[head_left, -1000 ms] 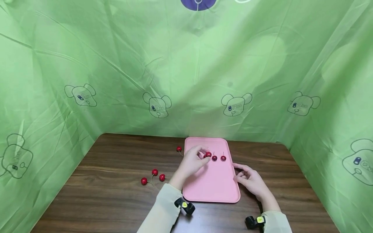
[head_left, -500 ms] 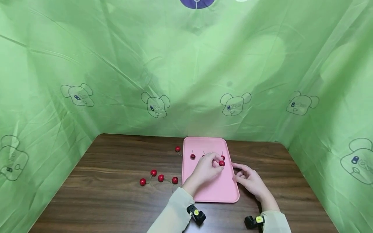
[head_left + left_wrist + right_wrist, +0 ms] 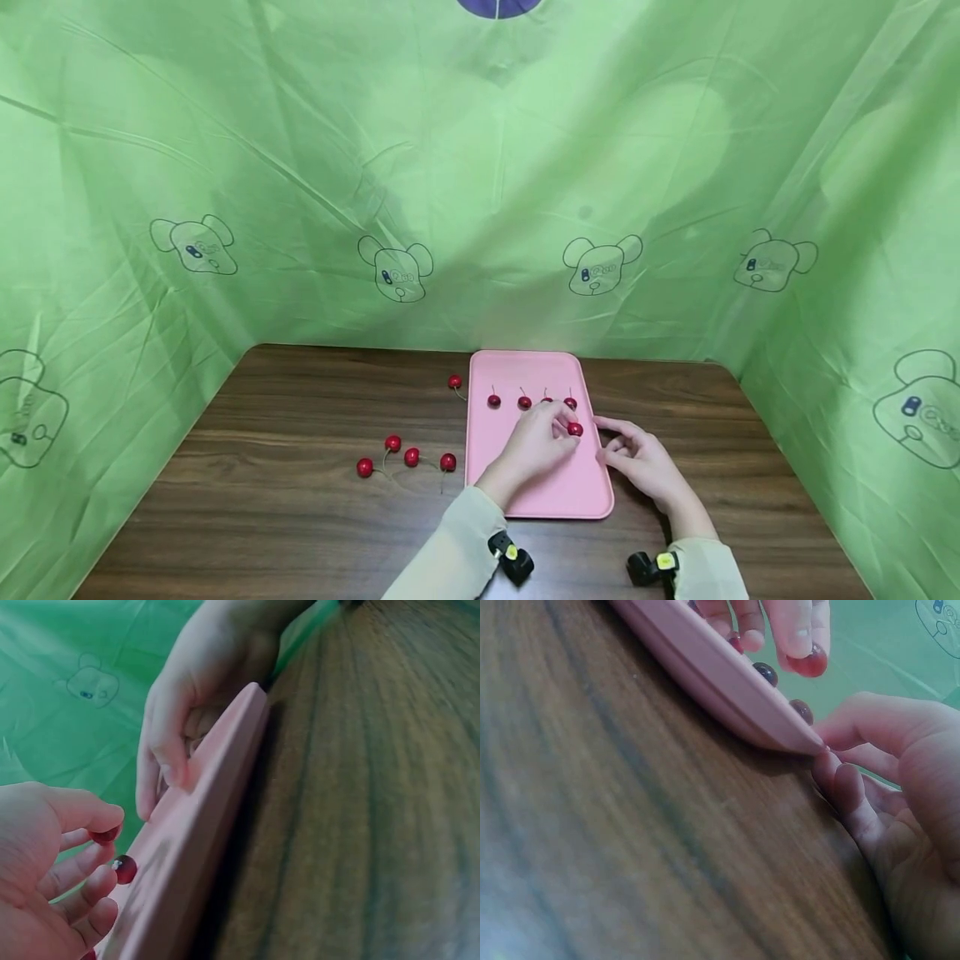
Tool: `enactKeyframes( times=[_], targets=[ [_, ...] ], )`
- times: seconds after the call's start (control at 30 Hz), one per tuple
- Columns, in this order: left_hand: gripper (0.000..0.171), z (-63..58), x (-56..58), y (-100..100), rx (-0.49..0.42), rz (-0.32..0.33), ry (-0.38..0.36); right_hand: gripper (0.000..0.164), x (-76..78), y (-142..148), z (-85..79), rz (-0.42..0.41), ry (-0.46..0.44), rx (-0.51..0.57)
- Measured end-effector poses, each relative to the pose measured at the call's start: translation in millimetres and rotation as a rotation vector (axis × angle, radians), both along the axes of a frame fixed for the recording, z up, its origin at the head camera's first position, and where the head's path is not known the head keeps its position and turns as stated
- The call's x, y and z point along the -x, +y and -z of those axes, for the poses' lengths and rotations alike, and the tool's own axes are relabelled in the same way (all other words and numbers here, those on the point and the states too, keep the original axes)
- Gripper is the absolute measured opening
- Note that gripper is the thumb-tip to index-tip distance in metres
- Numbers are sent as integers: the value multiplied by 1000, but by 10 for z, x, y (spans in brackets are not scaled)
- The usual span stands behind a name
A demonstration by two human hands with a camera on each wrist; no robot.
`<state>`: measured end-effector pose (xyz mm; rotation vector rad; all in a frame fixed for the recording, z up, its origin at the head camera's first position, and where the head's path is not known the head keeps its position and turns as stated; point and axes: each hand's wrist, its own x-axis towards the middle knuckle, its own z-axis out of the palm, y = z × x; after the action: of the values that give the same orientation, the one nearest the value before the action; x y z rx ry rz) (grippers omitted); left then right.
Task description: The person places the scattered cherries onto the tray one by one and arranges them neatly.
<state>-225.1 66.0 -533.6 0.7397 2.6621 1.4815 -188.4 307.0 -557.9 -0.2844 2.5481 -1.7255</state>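
My left hand (image 3: 534, 446) pinches a red cherry (image 3: 575, 429) between thumb and fingers, low over the right part of a pink tray (image 3: 540, 496). In the right wrist view, the held cherry (image 3: 808, 661) shows at the fingertips. A row of darker cherries lies across the tray beyond the hand, among them one at the left (image 3: 493, 402) and one at the right (image 3: 570, 403), stems pointing away. My right hand (image 3: 647, 467) touches the tray's right rim with thumb and forefinger tips apart along it, its other fingers loosely bent.
Several bright red cherries with stems (image 3: 412, 457) lie on the brown wooden table (image 3: 285, 500) left of the tray. Another cherry (image 3: 455, 382) lies near the tray's far left side. A green curtain (image 3: 480, 167) with printed bear faces closes off the back and sides.
My left hand has moved right across the tray and slightly nearer with its cherry, uncovering the left end of the row. My right hand has stayed at the rim.
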Motion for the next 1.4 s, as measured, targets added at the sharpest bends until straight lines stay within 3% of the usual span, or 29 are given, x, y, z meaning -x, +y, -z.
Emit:
enactKeyframes(
  times=[0.5, 0.93, 1.4],
  targets=[
    [18, 172, -25, 58, 76, 0, 62, 54, -19, -19, -26, 4, -7, -13],
    [22, 189, -21, 31, 81, 24, 83, 53, -27, -35, -33, -2, 32, -3],
    [27, 213, -19, 25, 36, 13, 35, 55, -13, -14, 3, 15, 0, -11]
  ],
)
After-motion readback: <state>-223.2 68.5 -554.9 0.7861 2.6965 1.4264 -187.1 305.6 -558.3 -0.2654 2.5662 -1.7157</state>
